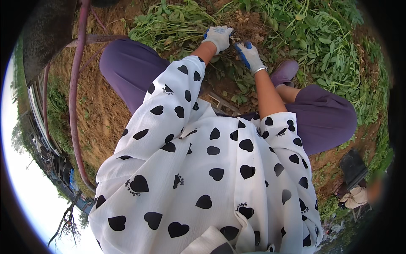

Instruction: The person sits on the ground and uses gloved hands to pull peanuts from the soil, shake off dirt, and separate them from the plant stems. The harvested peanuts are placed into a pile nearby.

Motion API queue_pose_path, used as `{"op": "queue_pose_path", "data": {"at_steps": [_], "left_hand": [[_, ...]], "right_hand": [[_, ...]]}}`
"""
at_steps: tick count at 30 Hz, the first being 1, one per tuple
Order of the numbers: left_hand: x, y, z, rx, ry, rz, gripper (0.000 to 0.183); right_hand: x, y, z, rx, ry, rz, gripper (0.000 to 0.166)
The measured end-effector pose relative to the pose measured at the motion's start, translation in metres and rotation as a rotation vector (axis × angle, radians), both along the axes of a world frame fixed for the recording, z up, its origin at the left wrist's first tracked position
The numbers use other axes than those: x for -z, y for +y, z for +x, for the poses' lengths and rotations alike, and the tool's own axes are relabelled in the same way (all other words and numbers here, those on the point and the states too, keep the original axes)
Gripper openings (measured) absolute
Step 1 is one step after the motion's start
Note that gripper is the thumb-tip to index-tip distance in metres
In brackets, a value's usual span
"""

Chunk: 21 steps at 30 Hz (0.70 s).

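Note:
Both hands wear white work gloves with blue palms. My left hand [218,38] is at the root end of a bunch of uprooted leafy plants [177,27], its fingers curled towards the tangled roots; what lies within them is hidden. Just to its right, my right hand [250,57] is bent at the edge of a heap of brown roots [249,27], thumb and fingers close together. Whether it grips anything does not show. Soil and loose leaves lie below the hands.
Green plants [320,47] are piled at the right. A purple rubber shoe [284,71] is beside them. Pinkish metal bars [74,95] rise at the left over bare soil. A small wooden frame [223,103] lies between the legs. A black container [352,166] stands at lower right.

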State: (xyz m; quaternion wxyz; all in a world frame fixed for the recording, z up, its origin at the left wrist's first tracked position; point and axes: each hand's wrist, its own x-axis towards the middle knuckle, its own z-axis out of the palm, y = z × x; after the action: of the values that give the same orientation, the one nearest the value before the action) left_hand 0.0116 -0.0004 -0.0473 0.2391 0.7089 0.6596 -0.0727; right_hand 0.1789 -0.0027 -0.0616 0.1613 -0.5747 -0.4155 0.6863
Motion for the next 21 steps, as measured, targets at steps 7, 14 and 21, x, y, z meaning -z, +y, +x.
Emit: {"op": "queue_pose_path", "data": {"at_steps": [7, 14, 21], "left_hand": [[-0.002, 0.014, -0.014, -0.098, -0.115, -0.026, 0.042], [-0.022, 0.026, -0.02, -0.12, -0.154, -0.078, 0.037], [-0.029, 0.023, -0.048, -0.133, -0.266, 0.046, 0.043]], "right_hand": [[-0.011, 0.006, 0.031, 0.159, 0.585, -0.418, 0.021], [0.006, 0.014, 0.046, 0.371, 0.605, -0.354, 0.023], [0.0, 0.025, 0.036, 0.281, 0.297, -0.292, 0.024]]}}
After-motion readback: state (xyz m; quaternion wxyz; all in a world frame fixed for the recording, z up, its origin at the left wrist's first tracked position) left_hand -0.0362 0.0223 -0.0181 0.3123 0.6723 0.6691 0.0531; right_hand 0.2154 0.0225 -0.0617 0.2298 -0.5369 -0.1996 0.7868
